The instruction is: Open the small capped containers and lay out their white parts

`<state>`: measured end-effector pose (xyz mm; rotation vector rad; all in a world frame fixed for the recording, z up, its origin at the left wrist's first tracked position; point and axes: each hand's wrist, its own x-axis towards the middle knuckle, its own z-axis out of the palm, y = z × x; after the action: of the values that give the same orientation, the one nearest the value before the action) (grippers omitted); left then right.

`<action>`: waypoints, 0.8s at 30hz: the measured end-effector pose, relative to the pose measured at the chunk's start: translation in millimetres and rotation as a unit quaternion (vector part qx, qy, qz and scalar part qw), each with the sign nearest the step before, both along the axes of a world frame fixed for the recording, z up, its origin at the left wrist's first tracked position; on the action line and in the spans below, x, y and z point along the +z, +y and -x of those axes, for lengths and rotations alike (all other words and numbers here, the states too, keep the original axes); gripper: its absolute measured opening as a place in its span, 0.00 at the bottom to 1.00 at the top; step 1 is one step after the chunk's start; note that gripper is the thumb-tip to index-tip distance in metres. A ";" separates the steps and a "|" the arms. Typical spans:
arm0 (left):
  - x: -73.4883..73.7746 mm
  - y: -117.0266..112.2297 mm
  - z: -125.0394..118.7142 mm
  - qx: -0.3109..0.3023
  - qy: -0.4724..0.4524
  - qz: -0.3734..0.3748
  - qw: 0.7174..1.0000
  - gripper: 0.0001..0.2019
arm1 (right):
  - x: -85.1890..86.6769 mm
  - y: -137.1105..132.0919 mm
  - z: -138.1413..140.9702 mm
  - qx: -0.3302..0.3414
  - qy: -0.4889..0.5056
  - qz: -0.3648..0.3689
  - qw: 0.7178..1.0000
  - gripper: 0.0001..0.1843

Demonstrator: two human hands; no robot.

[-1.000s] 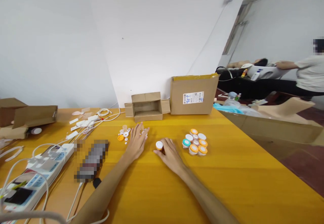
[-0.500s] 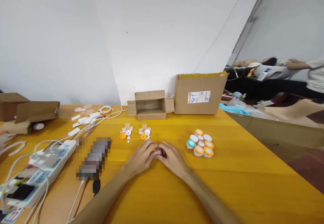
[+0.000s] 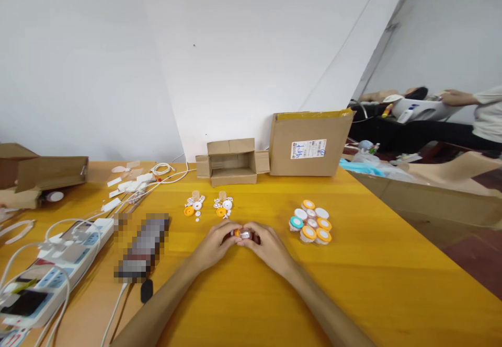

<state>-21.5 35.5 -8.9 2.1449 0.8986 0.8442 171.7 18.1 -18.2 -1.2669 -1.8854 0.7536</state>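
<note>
A small clear container (image 3: 246,234) with an orange cap lies on its side between both hands, over the middle of the table. My left hand (image 3: 214,245) is closed on its orange-capped end. Fingers of my right hand (image 3: 270,246) wrap round the clear body, which looks brownish and carries a small pale mark. Beyond the left hand sit two groups of loose parts, each with a clear cup (image 3: 223,196), an orange ring (image 3: 189,211) and small white pieces. To the right stands a cluster of several similar containers (image 3: 308,233) with orange, white and teal lids.
An open cardboard box (image 3: 234,177) and a larger labelled carton (image 3: 306,159) stand by the wall. At left lie a power strip (image 3: 84,255) with cables, a blurred-out dark device (image 3: 144,247) and another box (image 3: 55,173). Another person's arm (image 3: 460,99) shows at far right.
The left-hand fingers have shifted slightly, and more of the orange cap and clear body now shows between the hands. The camera view has moved a little; the table items stay put.
</note>
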 end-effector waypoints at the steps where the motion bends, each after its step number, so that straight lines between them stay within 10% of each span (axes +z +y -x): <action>1: 0.7 0.4 0.7 -0.006 -0.001 0.002 1.000 0.14 | 0.1 -0.2 0.4 -0.003 0.004 0.000 1.000 0.04; 24: -6.1 2.2 2.9 0.012 -0.076 0.132 0.988 0.14 | -6.1 -1.1 1.8 0.038 0.081 -0.042 0.995 0.16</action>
<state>-24.4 37.7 -15.0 1.8194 0.9048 0.8385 169.9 17.0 -24.3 -1.0542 -1.8227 0.7836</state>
